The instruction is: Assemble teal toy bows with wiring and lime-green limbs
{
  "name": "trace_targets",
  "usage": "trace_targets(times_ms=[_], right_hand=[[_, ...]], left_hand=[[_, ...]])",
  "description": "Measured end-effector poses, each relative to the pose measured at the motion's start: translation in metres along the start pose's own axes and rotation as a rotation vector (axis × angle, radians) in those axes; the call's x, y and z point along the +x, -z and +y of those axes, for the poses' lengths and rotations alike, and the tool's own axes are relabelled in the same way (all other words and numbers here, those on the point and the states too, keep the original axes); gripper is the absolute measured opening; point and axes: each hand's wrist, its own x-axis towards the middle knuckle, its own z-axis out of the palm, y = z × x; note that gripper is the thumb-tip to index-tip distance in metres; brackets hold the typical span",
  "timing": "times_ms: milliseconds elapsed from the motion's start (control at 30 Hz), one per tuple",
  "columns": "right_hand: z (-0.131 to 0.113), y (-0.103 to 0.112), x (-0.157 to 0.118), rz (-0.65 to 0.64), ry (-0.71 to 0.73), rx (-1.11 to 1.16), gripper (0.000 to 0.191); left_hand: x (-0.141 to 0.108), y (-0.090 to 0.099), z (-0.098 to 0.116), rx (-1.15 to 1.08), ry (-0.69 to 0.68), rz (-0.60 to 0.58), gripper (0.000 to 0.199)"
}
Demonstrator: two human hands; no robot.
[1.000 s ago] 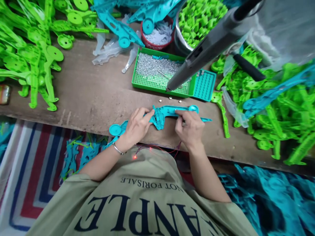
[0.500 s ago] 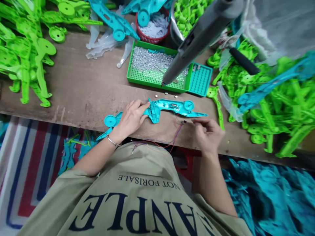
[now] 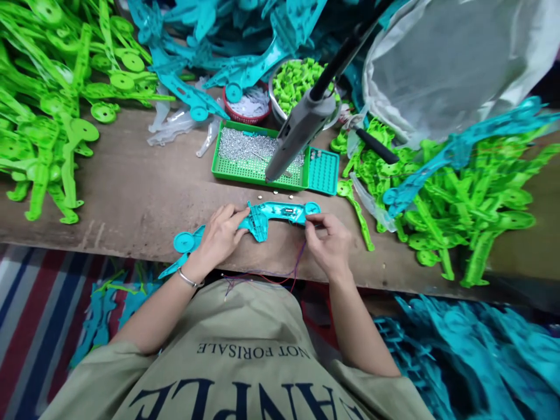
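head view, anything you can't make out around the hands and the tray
All in the head view:
- The middle of the blue piece: hidden under the left hand.
- Whatever is between the fingertips of the right hand: hidden by the fingers and too small.
- Part of the green tray and its contents: behind the grey tool.
- The ends of the thin wires: too small and blurred.

Single head view, worn by the person. Looks forward and down from above the printed shirt (image 3: 245,350), shirt at lower edge, lettering upside down. Wooden tabletop (image 3: 131,192) crosses mid-frame, slightly aslant; both forearms enter from below. Hands at middle range, near centre; green tray (image 3: 260,175) just beyond. Far side: white-rimmed sack (image 3: 441,64), upper right. No second view shares the scene.
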Motion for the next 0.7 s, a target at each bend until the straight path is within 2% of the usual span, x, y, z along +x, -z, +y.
trace_targets(times_ms=[133,333,533,700], right_hand=[[-0.006,-0.009,0.025,-0.132,0.094,-0.028,0.014],[-0.012,-0.015,0.043,-0.288,-0.061,-0.15,0.013],[-0.028,-0.019,0.043,-0.286,-0.25,-0.247,0.015],[-0.034,-0.02,0.036,-0.26,-0.312,-0.295,0.016]], left_hand=[[-0.001,0.0,-0.002,-0.004,-0.017,0.012,0.051],[0.0,-0.003,-0.003,-0.017,-0.033,0.063,0.05],[-0.004,-0.006,0.003,0.013,-0.035,0.146,0.045],[-0.011,-0.009,0.012,0.072,-0.058,0.209,0.042]])
